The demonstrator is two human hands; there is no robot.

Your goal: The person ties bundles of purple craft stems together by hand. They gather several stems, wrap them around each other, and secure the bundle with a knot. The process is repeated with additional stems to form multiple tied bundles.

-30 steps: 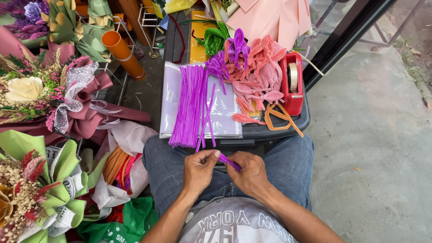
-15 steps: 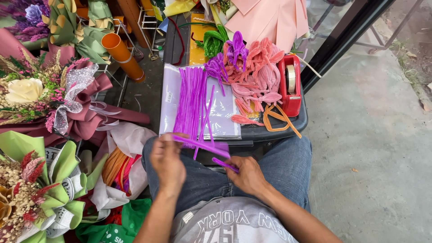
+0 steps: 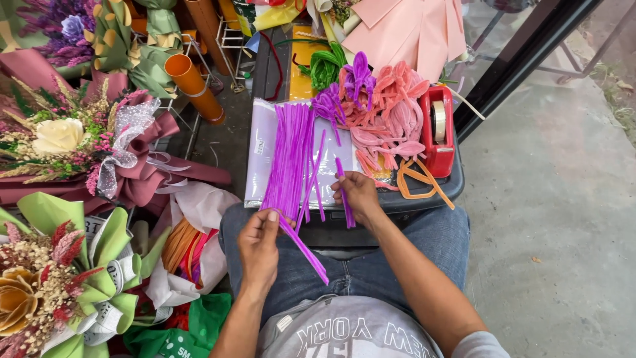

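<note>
My left hand (image 3: 260,246) pinches one end of a purple pipe cleaner (image 3: 303,247) that slants down over my lap. A little farther out, my right hand (image 3: 358,193) grips a short purple pipe cleaner piece (image 3: 344,196) held upright at the near edge of the black tray (image 3: 424,199). A bundle of purple pipe cleaners (image 3: 290,159) lies on a clear plastic sheet (image 3: 260,149) just beyond both hands. Bent pink pipe cleaners (image 3: 391,116) and a few purple loops (image 3: 358,73) are heaped to the right of the bundle.
A red tape dispenser (image 3: 437,129) stands at the tray's right end, with orange pipe cleaners (image 3: 414,182) beside it and green ones (image 3: 324,66) farther back. Wrapped flower bouquets (image 3: 73,142) and orange tubes (image 3: 195,86) crowd the left. Concrete floor (image 3: 550,219) lies to the right.
My hands, together over my lap a second ago, have parted. The left went to the bundle and drew a long purple pipe cleaner back; the right moved forward with its short piece.
</note>
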